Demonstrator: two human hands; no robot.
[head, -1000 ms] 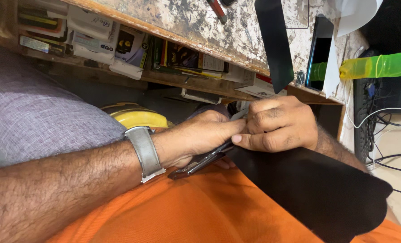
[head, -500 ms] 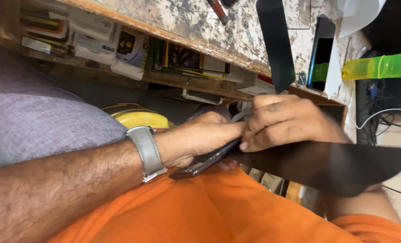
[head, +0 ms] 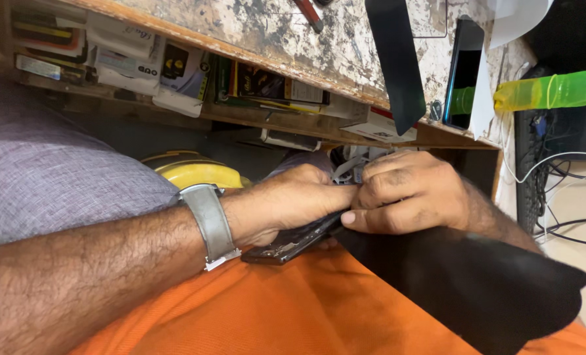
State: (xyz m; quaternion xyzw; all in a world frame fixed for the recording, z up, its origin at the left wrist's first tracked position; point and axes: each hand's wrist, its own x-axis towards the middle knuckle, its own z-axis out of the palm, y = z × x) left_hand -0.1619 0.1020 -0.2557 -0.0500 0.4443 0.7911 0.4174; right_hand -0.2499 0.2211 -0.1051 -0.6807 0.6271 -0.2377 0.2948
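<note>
The left hand (head: pixel 293 200), w/ a grey watch (head: pixel 207 223) on the wrist, was closed around a dark phone (head: pixel 292 242), held low over the orange lap (head: pixel 240 309). The right hand (head: pixel 405 194) pressed fingers and thumb shut on the phone's edge, beside a black cloth (head: pixel 470 283). The work looked to be in the middle: the phone was in hand, not yet apart or put down. Above was the bench (head: pixel 273 33).

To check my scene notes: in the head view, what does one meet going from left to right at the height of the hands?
Grey wristband → left hand → dark flat device → right hand → black cloth.
</note>
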